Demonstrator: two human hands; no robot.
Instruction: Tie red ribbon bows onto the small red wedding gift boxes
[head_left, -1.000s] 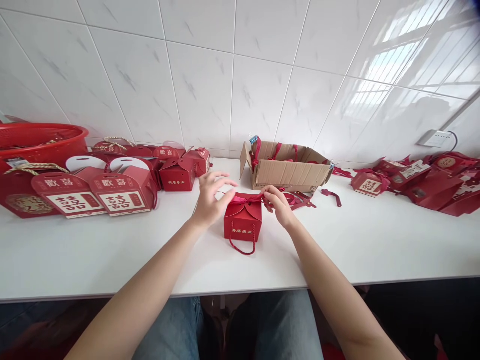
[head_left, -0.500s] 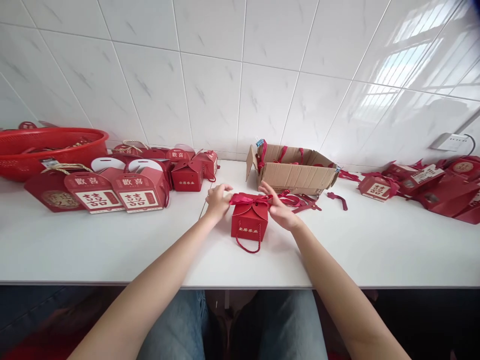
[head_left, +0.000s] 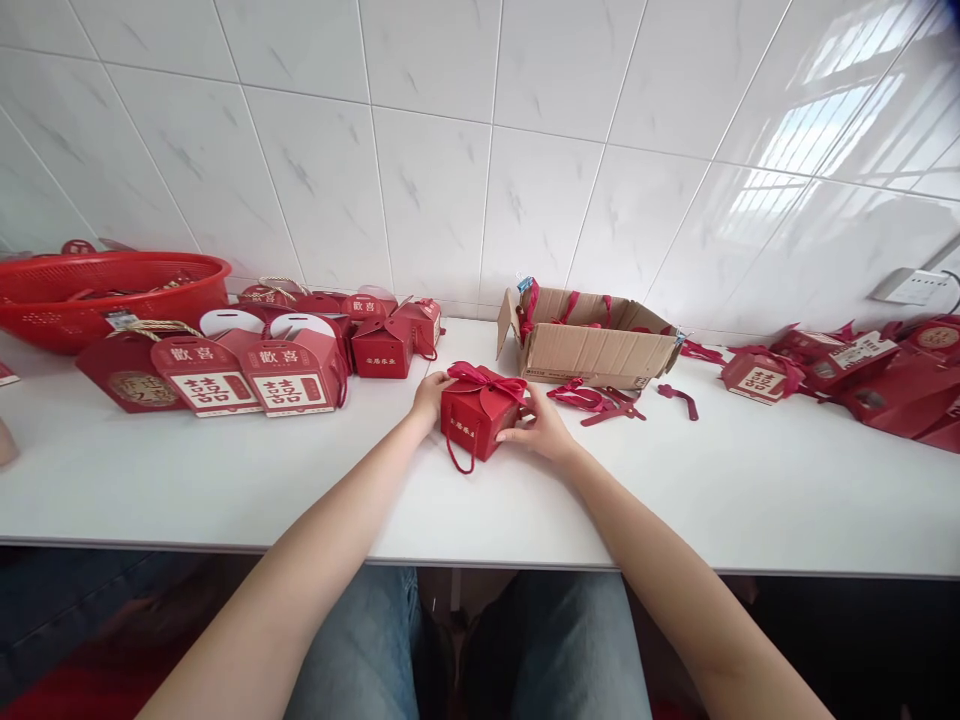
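Note:
A small red gift box [head_left: 466, 424] stands on the white table before me, turned so that two sides show. Over its top lies a red ribbon bow [head_left: 487, 381], and a twisted red cord handle [head_left: 459, 462] hangs down the front. My left hand [head_left: 429, 402] grips the box's left rear side, its fingertips partly hidden behind it. On the right side my right hand [head_left: 546, 428] holds the box, thumb along the near face and fingers curled at the back. Both hands are closed around the box.
Several red gift boxes [head_left: 292, 378] and a red plastic basket [head_left: 172, 268] stand to the left. A cardboard box [head_left: 596, 352] with ribbons is behind, loose ribbon strips [head_left: 581, 397] before it. More boxes [head_left: 757, 376] sit right. Part of another person's skin [head_left: 6, 445] shows at the left edge.
The box has been turned, its lettered front now facing left, and shifted slightly away from me. My hands have gone from the ribbon ends at the top down to the box's sides.

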